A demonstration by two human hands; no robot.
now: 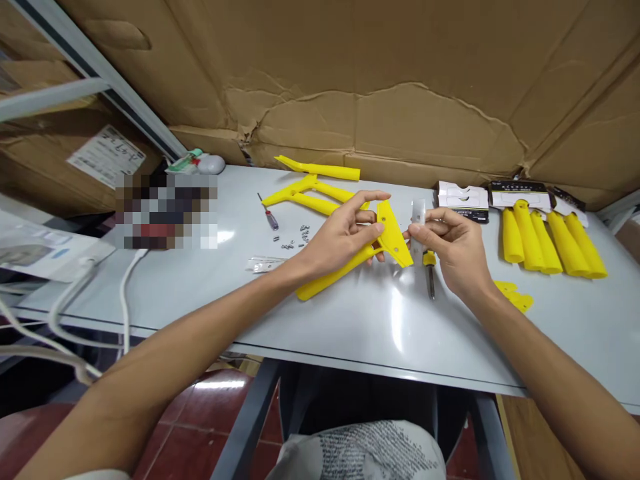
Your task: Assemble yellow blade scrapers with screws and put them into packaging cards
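My left hand [335, 240] is closed around a yellow plastic scraper handle [394, 235], its flat head with holes turned up and to the right. Between the thumb and fingers of my right hand [457, 250] is a thin, shiny, pale strip [419, 211], held upright just to the right of that head. Whether the strip is bare metal or wrapped, I cannot tell. Below my right hand lies a screwdriver [431, 277] with a yellow and black handle, partly hidden. Two more yellow scraper handles [320, 170] rest behind my left hand.
Small screws [304, 232], a small screwdriver [271, 220] and clear-looking strips [265, 265] lie on the white table [200, 293] at left. Yellow grips in card packaging [520, 197] and flat yellow pieces [523, 302] are at right. Cardboard [375, 87] stands behind; white cables [125, 293] hang left.
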